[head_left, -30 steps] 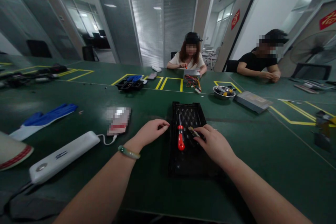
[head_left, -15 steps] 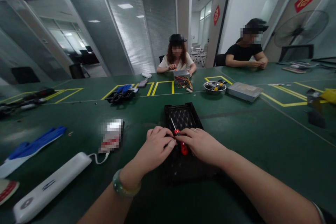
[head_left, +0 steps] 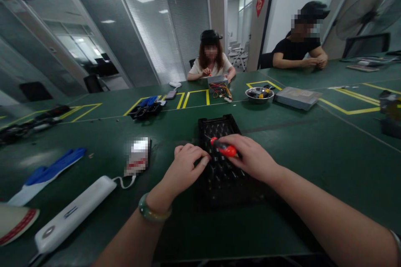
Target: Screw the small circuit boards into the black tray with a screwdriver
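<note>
My right hand (head_left: 250, 156) is closed round the red and black handle of a screwdriver (head_left: 231, 150). The screwdriver is held tilted over a black plastic tray (head_left: 216, 183) with a studded, patterned inside; its shaft barely shows against the dark tray. At the tray's left edge, my left hand (head_left: 188, 164) has its fingers curled and the thumb pressed to the fingertips. Anything pinched there is too small or hidden to make out. A green bangle (head_left: 153, 212) circles my left wrist.
To the left lie a phone (head_left: 138, 156) cabled to a white power bank (head_left: 75, 212) and a blue-white glove (head_left: 50, 173). Farther back stand a metal bowl (head_left: 259, 95) of parts, a grey metal box (head_left: 297, 98) and a black tray (head_left: 145, 109). Two people sit opposite.
The screwdriver was lying between both hands with its shaft pointing away. My right hand now grips its handle, raised and turned sideways. The left hand has stayed by the tray's edge.
</note>
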`<action>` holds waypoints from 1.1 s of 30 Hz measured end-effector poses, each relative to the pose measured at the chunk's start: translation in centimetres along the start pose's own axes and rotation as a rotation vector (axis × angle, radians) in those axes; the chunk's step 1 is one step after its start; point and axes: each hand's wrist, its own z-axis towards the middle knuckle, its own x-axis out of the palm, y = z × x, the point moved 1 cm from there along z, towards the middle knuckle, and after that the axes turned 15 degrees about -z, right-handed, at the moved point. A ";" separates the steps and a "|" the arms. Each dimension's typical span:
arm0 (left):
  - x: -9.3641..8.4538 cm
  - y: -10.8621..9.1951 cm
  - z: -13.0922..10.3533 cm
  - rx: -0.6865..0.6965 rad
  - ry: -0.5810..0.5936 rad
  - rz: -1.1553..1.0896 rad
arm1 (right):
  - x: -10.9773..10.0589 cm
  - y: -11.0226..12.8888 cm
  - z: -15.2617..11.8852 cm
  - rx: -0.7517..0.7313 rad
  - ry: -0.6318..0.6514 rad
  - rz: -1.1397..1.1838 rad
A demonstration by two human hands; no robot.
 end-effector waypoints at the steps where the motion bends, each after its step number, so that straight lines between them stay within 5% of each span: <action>1: 0.0 0.2 0.0 -0.016 -0.027 -0.001 | -0.3 -0.4 -0.2 0.098 -0.111 0.072; 6: -0.5 0.5 -0.1 -0.047 -0.082 -0.018 | -0.7 -3.2 -0.7 0.485 -0.469 0.465; 11: -0.9 -2.0 -0.9 0.095 0.398 -0.129 | 0.2 -4.3 -0.4 0.641 -0.500 0.719; 13: -0.7 -3.0 -1.4 0.088 0.469 -0.089 | 0.6 -4.2 -0.4 0.656 -0.495 0.781; 20: 0.6 -3.7 -1.7 0.068 0.535 -0.015 | 1.6 -4.0 -0.7 0.681 -0.516 0.897; 33: 0.9 -3.9 -1.7 0.088 0.439 0.034 | 1.8 -4.5 -1.0 0.774 -0.544 0.795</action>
